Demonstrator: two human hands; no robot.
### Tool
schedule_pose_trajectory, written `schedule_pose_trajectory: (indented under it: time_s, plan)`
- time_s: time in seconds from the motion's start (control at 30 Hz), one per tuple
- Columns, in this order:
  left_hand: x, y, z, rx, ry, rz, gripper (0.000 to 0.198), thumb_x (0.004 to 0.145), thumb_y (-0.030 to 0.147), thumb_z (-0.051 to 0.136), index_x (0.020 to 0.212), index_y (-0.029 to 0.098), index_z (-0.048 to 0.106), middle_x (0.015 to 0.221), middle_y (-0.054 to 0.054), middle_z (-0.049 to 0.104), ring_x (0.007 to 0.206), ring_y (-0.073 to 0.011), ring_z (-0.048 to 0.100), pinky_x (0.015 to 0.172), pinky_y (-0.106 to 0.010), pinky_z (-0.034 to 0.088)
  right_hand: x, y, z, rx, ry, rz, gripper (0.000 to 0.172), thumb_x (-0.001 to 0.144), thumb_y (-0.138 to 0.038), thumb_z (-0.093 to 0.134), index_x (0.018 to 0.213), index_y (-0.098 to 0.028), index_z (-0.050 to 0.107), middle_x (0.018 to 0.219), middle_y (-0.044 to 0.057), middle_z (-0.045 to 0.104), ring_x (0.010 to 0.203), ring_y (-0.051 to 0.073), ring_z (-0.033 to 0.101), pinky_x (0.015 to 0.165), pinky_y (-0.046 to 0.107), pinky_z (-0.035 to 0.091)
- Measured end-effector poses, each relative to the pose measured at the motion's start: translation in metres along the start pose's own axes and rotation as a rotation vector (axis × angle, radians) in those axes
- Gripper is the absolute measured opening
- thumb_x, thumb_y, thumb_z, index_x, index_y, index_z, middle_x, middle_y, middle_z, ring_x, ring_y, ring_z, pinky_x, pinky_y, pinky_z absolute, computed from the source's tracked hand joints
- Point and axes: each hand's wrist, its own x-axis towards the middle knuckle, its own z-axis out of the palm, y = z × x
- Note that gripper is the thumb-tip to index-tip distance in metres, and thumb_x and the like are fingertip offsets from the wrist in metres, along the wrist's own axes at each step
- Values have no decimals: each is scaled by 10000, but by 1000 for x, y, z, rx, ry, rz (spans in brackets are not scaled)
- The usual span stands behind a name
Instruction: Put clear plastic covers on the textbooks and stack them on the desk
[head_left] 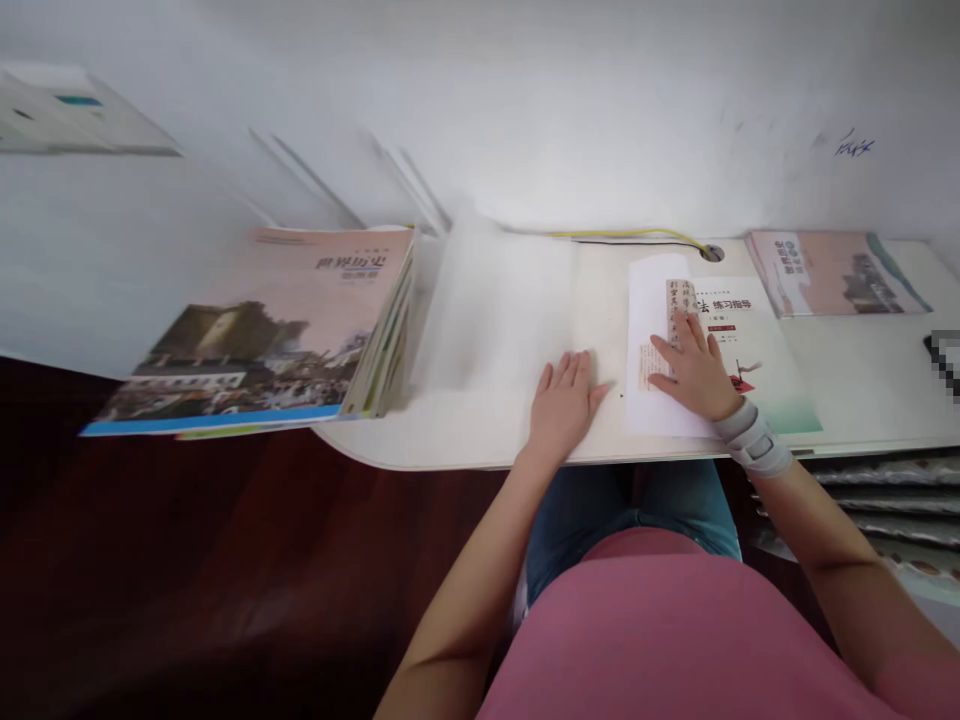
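My left hand (564,405) lies flat on the white desk with its fingers stretched out, at the near right corner of a blurred, translucent sheet (495,310). Whether it touches the sheet I cannot tell. With fingers spread, my right hand (696,368) rests on a pale calligraphy workbook (784,370) with a green lower edge. A white flap (643,300) runs along the workbook's left side, partly under my right fingers. Neither hand grips anything.
A stack of books (300,320), a world history book on top, stands at the desk's left end, overhanging the front edge. Another pink book (840,272) lies at the right. A yellow cable (637,234) runs along the wall to a hole (711,254).
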Motion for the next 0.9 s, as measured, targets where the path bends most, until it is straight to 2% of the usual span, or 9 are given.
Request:
schedule_pose_trajectory:
  time_s: [0.3, 0.57, 0.67, 0.73, 0.8, 0.9]
  plan:
    - [0, 6, 0, -44, 60, -56, 641, 981, 466, 224, 1416, 11, 345, 1357, -232, 525, 1334, -267, 432, 1110, -461, 305, 4, -30, 7, -85, 93, -17, 539, 857, -419, 558, 1339, -188, 482, 1560, 205, 191, 1429, 389, 169, 1061, 618, 233]
    - [1, 3, 2, -153, 111, -82, 617, 980, 466, 261, 1398, 25, 367, 1321, -228, 560, 1286, -275, 490, 1095, -464, 329, 6, -30, 6, -63, 89, 2, 528, 865, -399, 554, 1339, -173, 496, 1555, 201, 212, 1423, 405, 179, 1076, 633, 213]
    - [1, 2, 1, -182, 114, -83, 626, 978, 478, 262, 1387, 17, 371, 1293, -233, 580, 1276, -272, 501, 1089, -467, 337, 4, -33, 4, -54, 131, -3, 463, 879, -344, 536, 1316, -190, 524, 1546, 180, 256, 1420, 397, 199, 1078, 654, 197]
    - [1, 2, 1, -190, 118, -81, 615, 978, 474, 268, 1386, 25, 372, 1287, -231, 586, 1271, -268, 507, 1088, -471, 339, -2, -39, 2, -53, 148, -49, 404, 900, -317, 500, 1285, -208, 554, 1516, 162, 334, 1407, 378, 248, 1079, 664, 186]
    - [1, 2, 0, -189, 117, -82, 603, 979, 463, 278, 1381, 25, 376, 1281, -231, 590, 1263, -264, 515, 1089, -467, 339, -10, -48, 2, -48, 125, -152, 393, 917, -362, 478, 1260, -196, 575, 1458, 167, 429, 1379, 362, 314, 1086, 667, 170]
    - [1, 2, 0, -177, 110, -88, 586, 980, 449, 288, 1373, 25, 384, 1286, -232, 586, 1252, -263, 525, 1086, -463, 343, -22, -57, 7, -39, 61, -268, 538, 892, -500, 496, 1271, -124, 562, 1383, 222, 499, 1324, 375, 392, 1086, 671, 162]
